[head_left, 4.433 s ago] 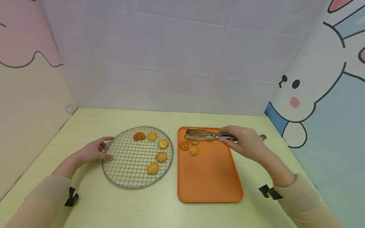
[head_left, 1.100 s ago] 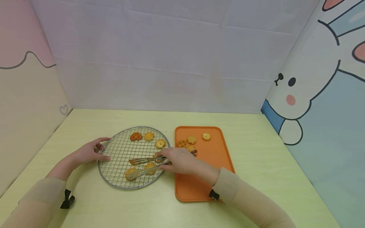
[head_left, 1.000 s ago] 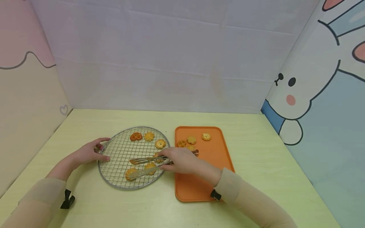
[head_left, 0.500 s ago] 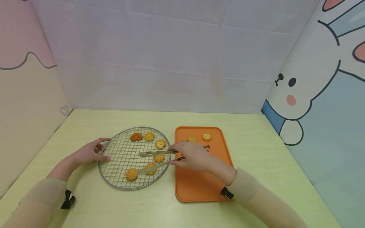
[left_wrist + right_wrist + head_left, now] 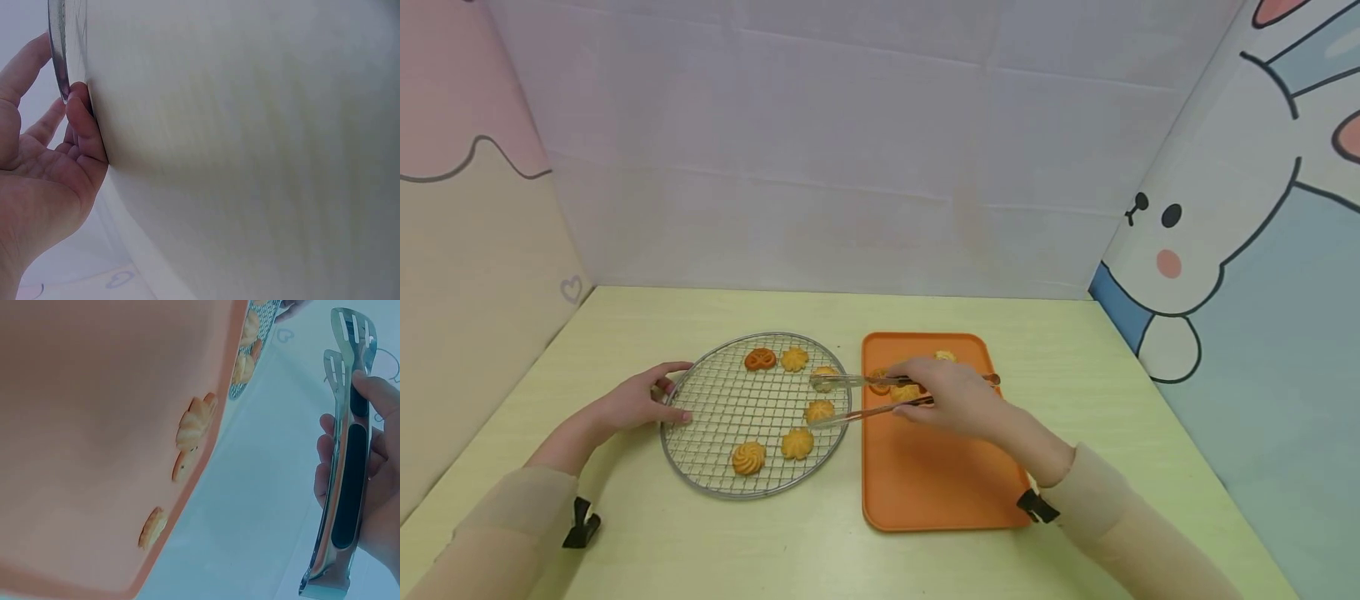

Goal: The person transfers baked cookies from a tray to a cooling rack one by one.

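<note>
My left hand (image 5: 638, 398) holds the left rim of a round wire cooling rack (image 5: 715, 433); in the left wrist view the hand (image 5: 56, 144) has curled fingers at the metal rim. With my right hand (image 5: 958, 396) I grip metal tongs (image 5: 350, 481) with black grips. Their arms stand apart with nothing between the tips, reaching from above the orange tray (image 5: 940, 483) over the rack's right edge. A swirl cookie (image 5: 748, 458), a brown pretzel-shaped cookie (image 5: 760, 359) and several golden cookies lie on the rack. More cookies on the tray are partly hidden by hand and tongs.
Rack and tray sit side by side on a pale wooden table (image 5: 775, 550). A white cloth wall (image 5: 850, 208) closes off the back, with cartoon-printed panels at both sides. Black clips (image 5: 1037, 505) hang at the sleeve cuffs.
The tongs let go of the swirl cookie, which now lies at the rack's front. My right hand then drew the opened tongs back and right over the tray. My left hand stays at the rim.
</note>
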Demonstrator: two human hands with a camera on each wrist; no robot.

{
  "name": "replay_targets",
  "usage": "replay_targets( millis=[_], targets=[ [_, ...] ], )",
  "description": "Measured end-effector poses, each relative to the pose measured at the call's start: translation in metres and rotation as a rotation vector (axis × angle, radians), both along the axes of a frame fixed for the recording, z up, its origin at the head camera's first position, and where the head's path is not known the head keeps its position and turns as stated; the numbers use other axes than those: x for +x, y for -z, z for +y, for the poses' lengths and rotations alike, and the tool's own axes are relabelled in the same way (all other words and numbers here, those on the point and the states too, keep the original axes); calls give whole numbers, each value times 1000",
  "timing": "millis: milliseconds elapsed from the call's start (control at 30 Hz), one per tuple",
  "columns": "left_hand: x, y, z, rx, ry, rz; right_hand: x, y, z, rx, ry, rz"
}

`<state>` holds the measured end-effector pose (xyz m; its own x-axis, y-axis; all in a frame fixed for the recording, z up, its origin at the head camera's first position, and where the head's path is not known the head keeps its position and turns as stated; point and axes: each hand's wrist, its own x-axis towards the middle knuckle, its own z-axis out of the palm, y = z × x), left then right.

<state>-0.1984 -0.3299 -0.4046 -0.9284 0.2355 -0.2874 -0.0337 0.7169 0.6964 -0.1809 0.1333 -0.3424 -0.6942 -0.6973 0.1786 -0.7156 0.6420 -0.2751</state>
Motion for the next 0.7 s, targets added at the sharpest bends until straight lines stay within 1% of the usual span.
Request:
replay_targets(
  millis=[200, 400, 633, 700],
  targets=[
    [0, 1, -1, 4, 1, 0, 2, 2, 20, -22, 25, 5],
    [-1, 2, -1, -3, 1, 4, 2, 7, 39, -27, 41, 21],
    [0, 0, -1, -2, 5, 12, -5, 17, 56, -32, 48, 69],
    [0, -1, -1, -2, 3, 9, -6, 19, 59, -31, 54, 70]
  ],
)
